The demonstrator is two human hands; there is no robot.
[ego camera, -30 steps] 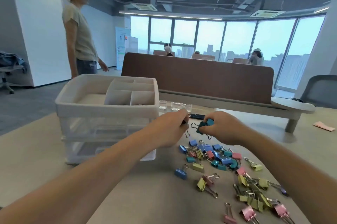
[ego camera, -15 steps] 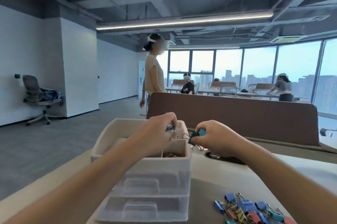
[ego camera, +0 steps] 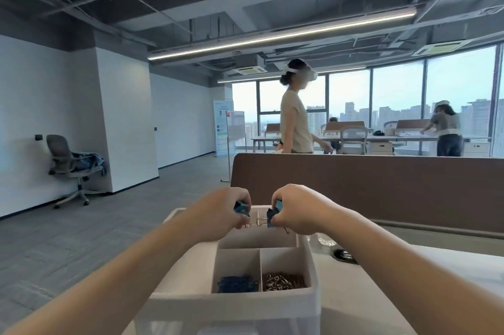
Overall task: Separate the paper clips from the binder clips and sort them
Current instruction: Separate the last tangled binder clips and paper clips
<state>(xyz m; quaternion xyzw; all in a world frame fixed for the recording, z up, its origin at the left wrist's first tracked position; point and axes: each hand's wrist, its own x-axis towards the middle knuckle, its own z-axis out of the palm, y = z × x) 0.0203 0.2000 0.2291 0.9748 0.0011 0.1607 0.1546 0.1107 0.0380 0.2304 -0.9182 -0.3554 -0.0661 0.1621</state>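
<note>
Hands over white plastic organizer (ego camera: 234, 304), left hand (ego camera: 221, 212) and right hand (ego camera: 297, 209) — fingers each pinching one blue binder clip (ego camera: 241, 208), wire handles touching.

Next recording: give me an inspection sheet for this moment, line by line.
Surface: pale table, mostly hidden by the arms.
Job's things: white organizer; blue clips in its front left compartment, paper clips in the front right.
Clutter: clear cups behind the organizer.
Grippers: left hand and right hand each pinch a blue binder clip above the rear compartment.
Cables: nothing seen.
Surroundings: brown divider, office chair, people at the windows.
</note>
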